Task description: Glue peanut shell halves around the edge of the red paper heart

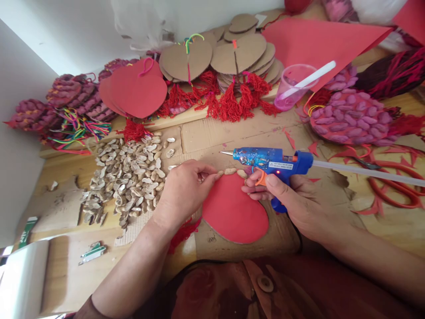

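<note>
A red heart-shaped card [234, 212] lies on cardboard in front of me, with a short row of peanut shells [229, 171] along its far edge. At the left end of that row, my left hand [189, 184] pinches a peanut shell [220, 173] against the edge. My right hand [292, 199] is wrapped around the handle of a blue hot glue gun [268, 160], a finger by its orange trigger. The nozzle points left, above the shells, and a small red light glows on the body. A long clear glue stick [365, 173] sticks out of its back.
Loose peanut shells [133, 177] are heaped at the left. Orange-handled scissors [395, 184] and red paper scraps lie at the right. Along the back are cardboard hearts [186, 60] with red tassels, a pink plastic cup [294, 86] and a shell-covered piece [350, 116].
</note>
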`<state>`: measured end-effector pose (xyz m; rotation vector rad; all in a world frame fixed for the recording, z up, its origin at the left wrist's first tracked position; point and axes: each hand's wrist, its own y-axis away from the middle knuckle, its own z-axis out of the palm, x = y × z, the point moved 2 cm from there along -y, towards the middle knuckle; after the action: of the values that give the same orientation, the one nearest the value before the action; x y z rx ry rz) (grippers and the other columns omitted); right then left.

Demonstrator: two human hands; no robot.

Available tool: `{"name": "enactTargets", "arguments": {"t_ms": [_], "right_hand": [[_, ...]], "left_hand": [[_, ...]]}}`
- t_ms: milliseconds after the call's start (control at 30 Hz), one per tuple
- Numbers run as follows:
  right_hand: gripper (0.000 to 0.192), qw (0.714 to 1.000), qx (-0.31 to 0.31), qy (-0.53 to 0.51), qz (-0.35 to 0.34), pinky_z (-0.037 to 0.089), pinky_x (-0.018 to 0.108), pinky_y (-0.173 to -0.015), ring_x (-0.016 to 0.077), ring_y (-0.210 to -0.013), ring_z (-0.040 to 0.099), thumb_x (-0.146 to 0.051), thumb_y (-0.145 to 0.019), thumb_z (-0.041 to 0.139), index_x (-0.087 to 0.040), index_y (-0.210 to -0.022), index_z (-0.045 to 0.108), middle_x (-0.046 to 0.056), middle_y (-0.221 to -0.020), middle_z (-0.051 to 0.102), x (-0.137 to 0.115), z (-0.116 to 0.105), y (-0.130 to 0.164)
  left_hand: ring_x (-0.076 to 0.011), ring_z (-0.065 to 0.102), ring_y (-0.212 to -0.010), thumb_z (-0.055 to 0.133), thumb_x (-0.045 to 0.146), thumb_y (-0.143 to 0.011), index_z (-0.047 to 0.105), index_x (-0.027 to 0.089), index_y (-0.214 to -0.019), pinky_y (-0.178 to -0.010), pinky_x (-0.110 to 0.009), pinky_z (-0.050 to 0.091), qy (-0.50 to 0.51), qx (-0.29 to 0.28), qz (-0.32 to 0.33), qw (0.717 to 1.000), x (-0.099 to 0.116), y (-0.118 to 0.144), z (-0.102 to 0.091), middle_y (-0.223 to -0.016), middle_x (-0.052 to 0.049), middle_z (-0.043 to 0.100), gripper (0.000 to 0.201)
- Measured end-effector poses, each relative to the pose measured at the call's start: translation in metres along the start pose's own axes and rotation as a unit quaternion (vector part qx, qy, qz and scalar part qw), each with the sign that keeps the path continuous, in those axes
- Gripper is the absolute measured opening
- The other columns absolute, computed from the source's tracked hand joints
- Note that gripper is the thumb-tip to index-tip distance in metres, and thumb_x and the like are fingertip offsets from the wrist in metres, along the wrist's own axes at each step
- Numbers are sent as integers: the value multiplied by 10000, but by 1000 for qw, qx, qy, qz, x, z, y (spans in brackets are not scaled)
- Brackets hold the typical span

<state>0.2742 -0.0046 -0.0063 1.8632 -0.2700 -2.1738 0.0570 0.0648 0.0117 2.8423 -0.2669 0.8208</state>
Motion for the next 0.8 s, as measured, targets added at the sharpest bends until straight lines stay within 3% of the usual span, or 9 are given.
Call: {"name": "enactTargets", "arguments": {"t_ms": [267, 800], "right_hand": [[302, 1000, -5, -8, -5, 641, 347, -895, 212, -1023, 758, -546, -947, 674, -271, -1037, 760, 48, -1125, 786, 5, 0, 0], [304, 1000, -4, -21, -7, 636, 369, -909, 223, -1019, 757, -541, -941, 684, -256, -1021, 752, 48, -1093, 786, 8, 0, -3]], "left_hand": [[-219, 725, -781, 718, 320, -850, 806, 250, -874, -748, -338, 549, -5, -3, -17, 1000, 3, 1, 1, -899, -24, 805, 116], [-226, 724, -802, 691, 262, -858, 789, 248, -849, -732, -331, 529, -35, 20, 19, 999, 6, 2, 6, -875, -24, 795, 100]]}}
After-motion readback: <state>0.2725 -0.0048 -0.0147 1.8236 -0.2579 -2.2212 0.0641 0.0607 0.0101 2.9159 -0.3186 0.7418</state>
